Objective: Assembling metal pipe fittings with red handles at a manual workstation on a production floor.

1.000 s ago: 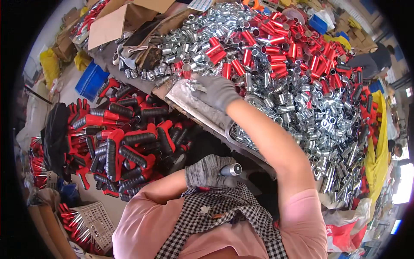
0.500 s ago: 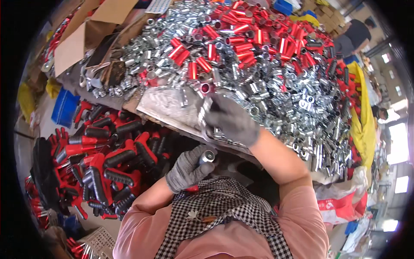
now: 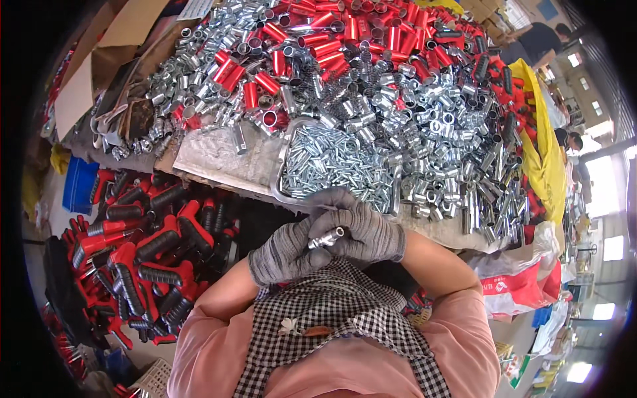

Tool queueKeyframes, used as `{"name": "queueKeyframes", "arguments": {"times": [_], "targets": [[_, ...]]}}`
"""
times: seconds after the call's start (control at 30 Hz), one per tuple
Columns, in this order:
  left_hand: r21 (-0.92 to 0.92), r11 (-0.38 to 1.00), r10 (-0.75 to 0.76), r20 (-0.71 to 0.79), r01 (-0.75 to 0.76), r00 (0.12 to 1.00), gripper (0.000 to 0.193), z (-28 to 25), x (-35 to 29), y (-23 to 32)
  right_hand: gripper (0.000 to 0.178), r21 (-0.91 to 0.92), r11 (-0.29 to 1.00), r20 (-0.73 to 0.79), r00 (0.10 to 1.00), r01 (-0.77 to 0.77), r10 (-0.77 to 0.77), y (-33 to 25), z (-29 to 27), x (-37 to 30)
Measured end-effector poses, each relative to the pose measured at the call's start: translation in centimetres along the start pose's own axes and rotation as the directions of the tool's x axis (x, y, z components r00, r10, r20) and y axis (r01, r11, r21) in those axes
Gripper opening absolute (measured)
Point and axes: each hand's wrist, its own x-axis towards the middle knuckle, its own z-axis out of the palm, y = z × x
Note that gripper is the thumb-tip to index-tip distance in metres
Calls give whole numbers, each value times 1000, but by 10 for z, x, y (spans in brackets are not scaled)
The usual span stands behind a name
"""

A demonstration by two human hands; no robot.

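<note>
In front of my apron, my gloved left hand (image 3: 286, 251) is closed round a small shiny metal sleeve (image 3: 327, 239), whose open end faces up and to the right. My gloved right hand (image 3: 371, 233) presses against the left one, its fingers bent over the sleeve's far side. What sits between the right fingertips is hidden. Just beyond both hands lies a metal tray (image 3: 279, 178) heaped with thin silver pins (image 3: 332, 162). One loose silver tube (image 3: 239, 139) lies on the pale board left of the tray.
Silver sleeves (image 3: 438, 132) and red tubes (image 3: 325, 50) are piled over the bench. Red and black handles (image 3: 166, 245) fill the space at left, by a blue bin (image 3: 79, 186). Open cardboard (image 3: 76, 93) stands far left, yellow cloth (image 3: 541, 146) hangs right. Another person (image 3: 534, 43) is at far right.
My right hand has come back from over the bench and met my left hand at the metal sleeve. The pin tray, covered by my arm before, now shows; the view has shifted right.
</note>
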Motion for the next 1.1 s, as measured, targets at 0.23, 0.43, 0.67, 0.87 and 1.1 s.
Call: {"name": "queueKeyframes", "arguments": {"times": [0.23,0.43,0.67,0.87,1.1], "targets": [[212,957,227,-130,-197,965,37,-2,2,-4,49,-666,677,-283,946,-312,157,18,-63,18],[200,964,200,-117,-174,973,43,-1,2,-3,13,-818,546,-285,952,-181,-110,69,-79,27],[278,955,154,-166,-103,974,46,-2,-5,-11,28,-560,828,-153,986,-32,-65,-3,-60,5],[302,953,15,-135,27,991,48,5,-9,-6,33,-299,943,-56,989,-149,138,-42,-50,-3],[233,972,43,-58,-28,997,40,11,-19,-19,62,-639,764,188,945,-89,268,-63,-12,17]]}}
